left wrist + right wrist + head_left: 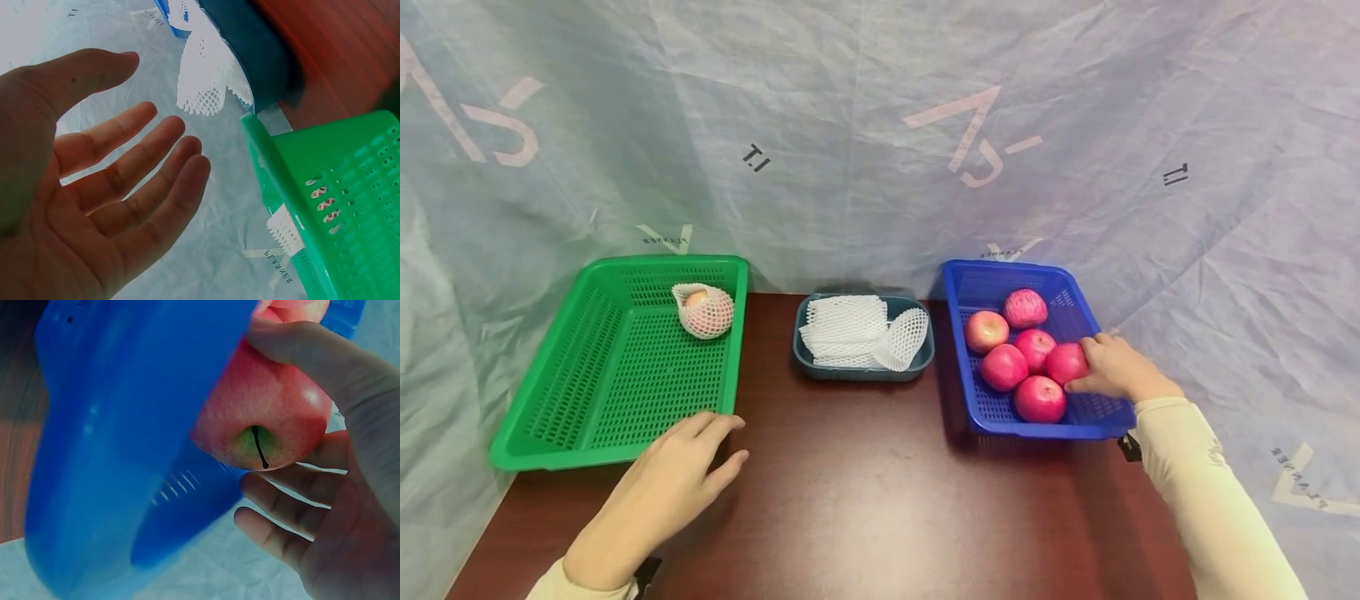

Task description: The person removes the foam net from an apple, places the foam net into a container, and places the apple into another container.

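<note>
My right hand [1116,367] reaches over the right side of the blue basket [958,333] and holds a red apple [1066,363] between thumb and fingers. In the right wrist view this apple [269,406] shows its dark stem, with the thumb on one side and fingertips on the other. Several more apples lie beside it, among them a front one [1040,400]. My left hand [662,471] hovers near the front right corner of the green basket [741,333], its fingers loosely bent and nothing in the palm, as the left wrist view shows.
One apple in a white foam net [707,315] sits at the green basket's back right. Between the baskets, a dark teal tray [857,375] holds white foam nets [846,325]. All stand on a dark reddish-brown table [857,475], with a grey printed sheet [850,125] hanging behind.
</note>
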The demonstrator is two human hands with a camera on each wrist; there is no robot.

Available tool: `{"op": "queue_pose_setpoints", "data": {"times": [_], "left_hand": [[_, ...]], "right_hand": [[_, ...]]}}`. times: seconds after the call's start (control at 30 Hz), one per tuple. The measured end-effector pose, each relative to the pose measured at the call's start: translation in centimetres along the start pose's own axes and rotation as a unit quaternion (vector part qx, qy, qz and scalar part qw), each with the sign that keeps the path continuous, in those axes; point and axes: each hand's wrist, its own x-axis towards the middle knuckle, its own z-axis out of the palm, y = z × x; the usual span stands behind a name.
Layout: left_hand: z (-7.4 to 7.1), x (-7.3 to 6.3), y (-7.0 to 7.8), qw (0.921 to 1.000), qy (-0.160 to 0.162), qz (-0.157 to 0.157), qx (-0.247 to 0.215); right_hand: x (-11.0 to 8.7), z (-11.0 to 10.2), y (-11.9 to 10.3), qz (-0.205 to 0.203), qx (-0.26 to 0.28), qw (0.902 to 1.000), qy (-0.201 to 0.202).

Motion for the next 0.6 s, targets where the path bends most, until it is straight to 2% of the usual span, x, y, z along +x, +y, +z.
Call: {"op": "queue_pose_setpoints", "data": {"times": [0.17, 0.33, 0.47, 0.6], "left_hand": [[0.0, 0.1, -0.1, 1.0000, -0.004, -0.003, -0.004], [0.0, 0.1, -0.3, 1.0000, -0.002, -0.003, -0.006], [0.0, 0.1, -0.5, 1.0000, 0.002, 0.001, -0.008], [0.0, 0.4, -0.7, 0.9997, 0.016, 0.017, -0.009]], "right_hand": [[-0.2, 0.3, 0.1, 0.005, 0.002, 1.0000, 0.000], [-1.4, -0.2, -0.7, -0.009, 0.008, 0.9987, 0.049], [-2.7, -1.2, -3.0, -0.017, 0.012, 0.9961, 0.086], [-4.5, -1.5, -7.1, -0.042, 0.015, 0.9901, 0.133]]}}
